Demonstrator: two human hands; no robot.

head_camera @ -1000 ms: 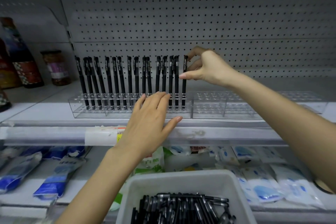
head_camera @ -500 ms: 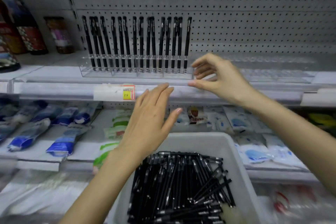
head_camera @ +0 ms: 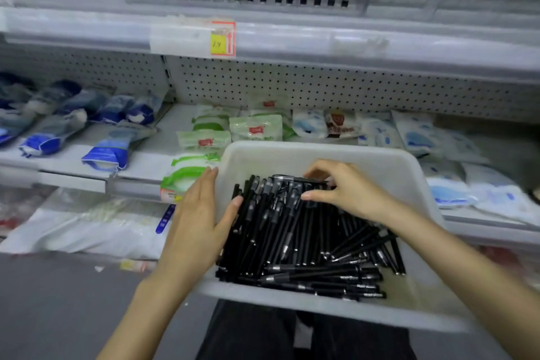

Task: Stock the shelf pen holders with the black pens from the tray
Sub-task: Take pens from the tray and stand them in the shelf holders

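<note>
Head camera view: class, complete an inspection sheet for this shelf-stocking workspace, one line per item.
Surface: white tray in front of the shelves; its support is not visible.
Job's things: black pens piled loose in the tray; pen holder on the upper shelf, with a row of pens standing in it.
Clutter: blue, green and white packets on the lower shelf; yellow price tag.
Grippers: left hand flat along the tray's left wall, thumb on the pens; right hand, fingers pinching pens at the pile's far end.
Cables: nothing seen.
Surroundings: pegboard, grey floor.
</note>
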